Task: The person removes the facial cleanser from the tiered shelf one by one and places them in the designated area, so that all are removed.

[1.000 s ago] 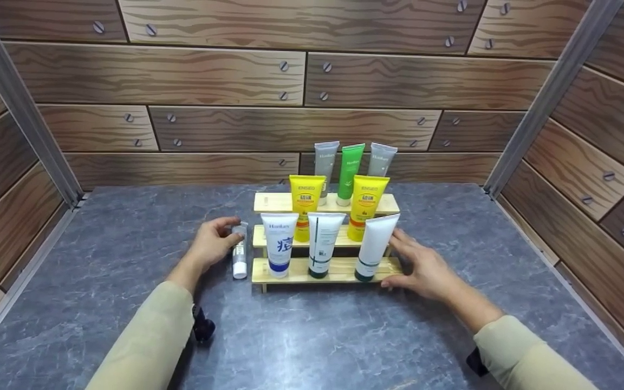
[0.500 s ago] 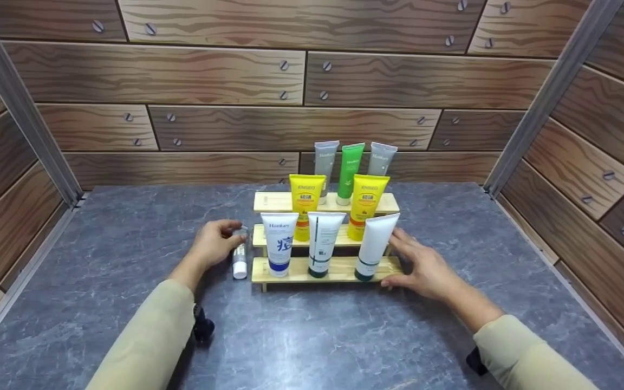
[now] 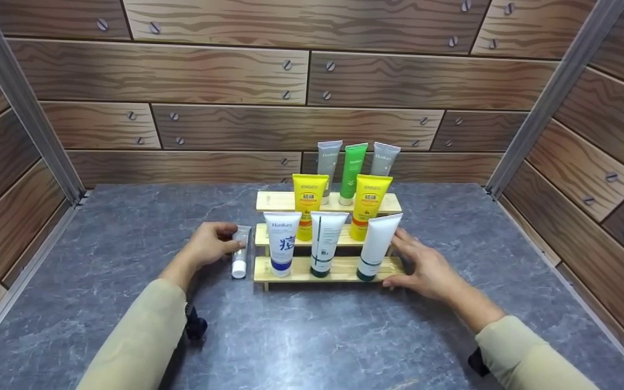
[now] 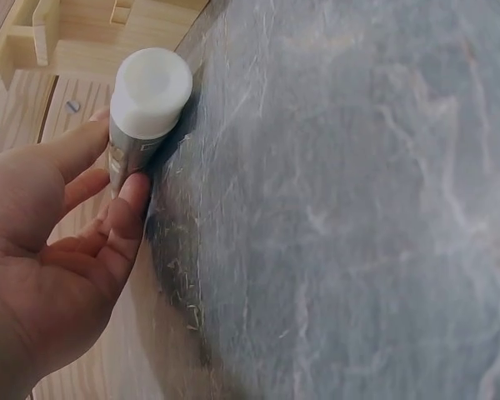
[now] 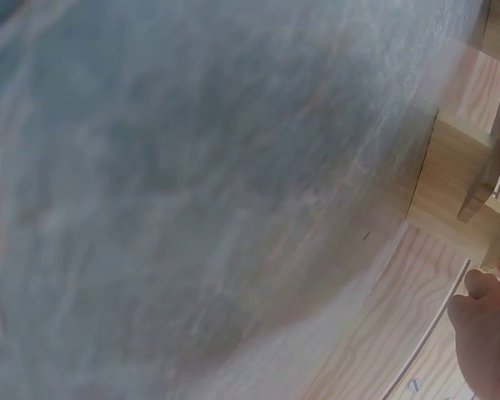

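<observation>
On the table, left of the tiered wooden stand (image 3: pixel 339 277), my left hand (image 3: pixel 207 246) pinches a small grey squeeze tube (image 3: pixel 239 254) between thumb and fingers. The tube's white cap (image 4: pixel 152 87) faces the camera in the left wrist view. At the stand's other end, my right hand (image 3: pixel 426 271) holds its side, thumb at the front of the lowest step and fingers farther back. White tubes (image 3: pixel 327 244) stand on that step, the right one tilted. Two yellow tubes (image 3: pixel 310 200) occupy the middle step; two grey tubes and a green tube (image 3: pixel 352 173) stand on top.
Dark grey marbled tabletop (image 3: pixel 301 341) surrounds the stand. Wood-patterned walls (image 3: pixel 236 127) close off the back and both sides, with metal posts (image 3: pixel 534 108) at the corners. The small tube lies close beside the stand's left end.
My left hand has shifted slightly left and the small tube's upper end shows more. The head view has moved a little. My right hand stays at the stand.
</observation>
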Demonstrator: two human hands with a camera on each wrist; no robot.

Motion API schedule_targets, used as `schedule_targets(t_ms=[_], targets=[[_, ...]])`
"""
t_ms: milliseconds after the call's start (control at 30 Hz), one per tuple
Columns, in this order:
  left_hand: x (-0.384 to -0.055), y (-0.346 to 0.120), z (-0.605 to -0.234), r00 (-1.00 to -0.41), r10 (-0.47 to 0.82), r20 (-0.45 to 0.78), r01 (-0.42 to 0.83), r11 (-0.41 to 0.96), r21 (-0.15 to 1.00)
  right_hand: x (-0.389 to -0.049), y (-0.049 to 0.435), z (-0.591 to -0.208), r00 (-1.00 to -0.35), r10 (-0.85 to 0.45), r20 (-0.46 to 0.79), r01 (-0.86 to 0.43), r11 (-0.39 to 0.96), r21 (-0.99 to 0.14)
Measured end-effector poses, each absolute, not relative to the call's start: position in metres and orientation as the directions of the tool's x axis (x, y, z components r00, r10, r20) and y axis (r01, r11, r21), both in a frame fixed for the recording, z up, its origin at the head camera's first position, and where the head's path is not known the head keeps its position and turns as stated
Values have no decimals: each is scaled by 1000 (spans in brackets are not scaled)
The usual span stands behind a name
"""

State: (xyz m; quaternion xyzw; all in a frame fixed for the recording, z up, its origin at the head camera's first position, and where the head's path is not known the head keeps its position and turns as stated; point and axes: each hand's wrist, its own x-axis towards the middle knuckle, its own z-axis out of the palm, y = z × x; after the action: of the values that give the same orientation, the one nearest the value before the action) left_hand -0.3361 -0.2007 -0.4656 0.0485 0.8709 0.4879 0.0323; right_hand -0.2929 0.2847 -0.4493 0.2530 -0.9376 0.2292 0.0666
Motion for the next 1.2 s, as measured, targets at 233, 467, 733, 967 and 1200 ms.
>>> schedule_targets(t_ms=[233, 467, 733, 967, 1200], targets=[[-337, -198, -465, -995, 95, -15, 41, 561, 827, -294, 286, -450, -857, -448, 253, -514, 765, -388], [-336, -198, -465, -996, 90, -1, 47, 524, 850, -294, 285, -448, -856, -451, 251, -516, 760, -395], [-329, -203, -453, -994, 100, -31, 26, 521, 853, -295, 283, -446, -866, -445, 230, -501, 772, -391], [-323, -209, -431, -993, 116, 29, 89, 554, 828, -295, 283, -447, -864, -447, 230, -503, 773, -387], [-321, -207, -394, -984, 148, 98, 164, 544, 823, -294, 283, -449, -875, -432, 219, -484, 781, -394]])
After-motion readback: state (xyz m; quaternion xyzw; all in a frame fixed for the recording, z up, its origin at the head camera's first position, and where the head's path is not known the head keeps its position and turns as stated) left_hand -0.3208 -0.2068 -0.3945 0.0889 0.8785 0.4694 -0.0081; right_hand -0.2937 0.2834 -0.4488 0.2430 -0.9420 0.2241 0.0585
